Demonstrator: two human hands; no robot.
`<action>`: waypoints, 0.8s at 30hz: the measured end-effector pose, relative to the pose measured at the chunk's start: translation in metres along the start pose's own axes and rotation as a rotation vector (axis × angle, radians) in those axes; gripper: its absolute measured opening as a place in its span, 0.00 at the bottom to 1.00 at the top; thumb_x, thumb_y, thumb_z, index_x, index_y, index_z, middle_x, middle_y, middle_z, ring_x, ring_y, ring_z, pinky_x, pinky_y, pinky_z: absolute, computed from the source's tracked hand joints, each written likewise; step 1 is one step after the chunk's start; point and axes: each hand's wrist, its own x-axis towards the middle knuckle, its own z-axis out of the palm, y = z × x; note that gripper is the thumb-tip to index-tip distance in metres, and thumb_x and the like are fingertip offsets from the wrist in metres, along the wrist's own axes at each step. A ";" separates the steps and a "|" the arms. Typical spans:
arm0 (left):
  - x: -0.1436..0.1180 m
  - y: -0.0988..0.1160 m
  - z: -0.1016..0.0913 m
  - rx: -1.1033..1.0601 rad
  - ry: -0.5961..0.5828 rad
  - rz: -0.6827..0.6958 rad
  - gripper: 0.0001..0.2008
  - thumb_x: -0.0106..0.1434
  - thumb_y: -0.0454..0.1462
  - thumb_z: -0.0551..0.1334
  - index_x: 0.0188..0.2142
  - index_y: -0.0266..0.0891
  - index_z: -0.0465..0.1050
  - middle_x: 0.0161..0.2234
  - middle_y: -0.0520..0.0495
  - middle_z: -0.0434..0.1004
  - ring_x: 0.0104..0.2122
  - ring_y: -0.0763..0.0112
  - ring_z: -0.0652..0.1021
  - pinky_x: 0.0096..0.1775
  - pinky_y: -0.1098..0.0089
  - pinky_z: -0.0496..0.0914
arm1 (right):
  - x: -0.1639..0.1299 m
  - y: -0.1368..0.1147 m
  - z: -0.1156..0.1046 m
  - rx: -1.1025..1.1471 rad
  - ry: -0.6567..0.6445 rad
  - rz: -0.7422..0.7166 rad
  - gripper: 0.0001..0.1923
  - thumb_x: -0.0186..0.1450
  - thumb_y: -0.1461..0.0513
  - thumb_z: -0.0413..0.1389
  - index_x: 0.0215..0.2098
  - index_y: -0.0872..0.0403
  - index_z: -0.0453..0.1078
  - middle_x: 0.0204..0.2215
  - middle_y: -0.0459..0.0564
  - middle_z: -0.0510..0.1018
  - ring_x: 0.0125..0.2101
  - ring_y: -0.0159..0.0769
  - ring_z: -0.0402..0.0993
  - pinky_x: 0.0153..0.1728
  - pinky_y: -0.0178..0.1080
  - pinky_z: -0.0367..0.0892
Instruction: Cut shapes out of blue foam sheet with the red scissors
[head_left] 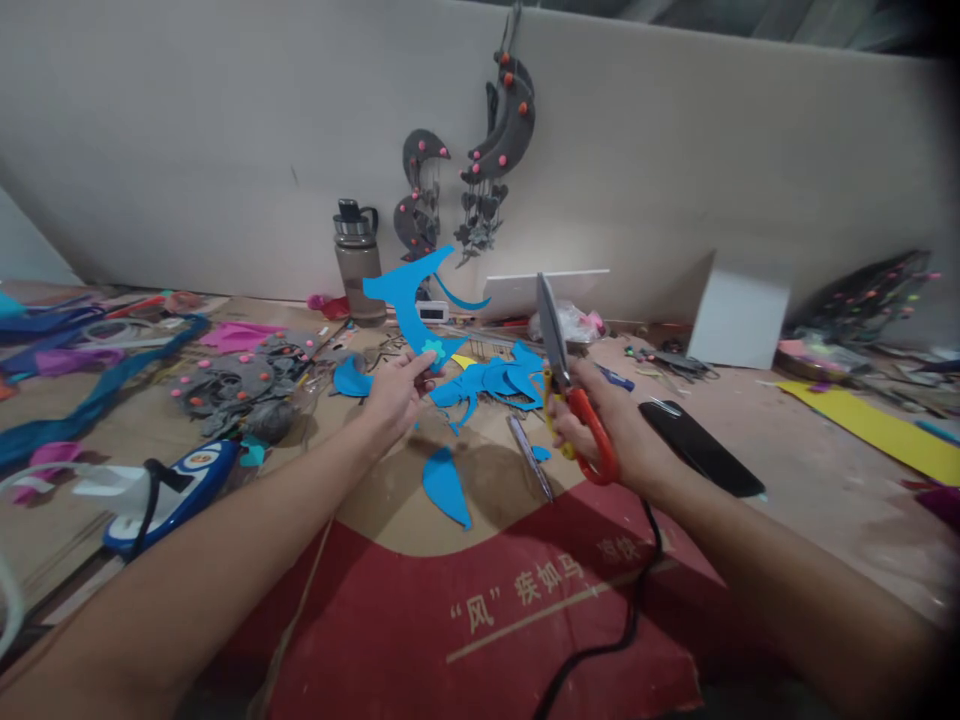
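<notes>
My left hand (401,398) pinches a curved blue felt scrap (409,300) together with a small teal flower-shaped piece (433,351), which lies against it under my thumb. My right hand (600,420) is wrapped around scissors (553,325) with red and yellow handles, blades pointing up and looking closed. Between and beyond my hands lies a heap of blue felt offcuts (499,380). A half-round blue piece (446,487) rests nearer to me on the cardboard. Beside the scissors, a pen (529,458) lies on the cardboard.
The red and tan cardboard (480,590) spreads before me, a black cable (592,650) running across it. To the right are a phone (701,447) and yellow felt (881,425). A bottle (358,265) stands at the back. Left are a blue-white device (180,490) and grey felt ornaments (232,385).
</notes>
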 end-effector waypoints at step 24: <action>-0.008 0.050 0.060 -0.196 -0.062 0.042 0.08 0.52 0.32 0.72 0.31 0.36 0.74 0.27 0.53 0.79 0.24 0.78 0.76 0.26 0.75 0.67 | 0.049 -0.022 0.051 0.309 -0.110 0.107 0.26 0.67 0.46 0.56 0.54 0.54 0.64 0.26 0.42 0.68 0.24 0.33 0.65 0.28 0.39 0.64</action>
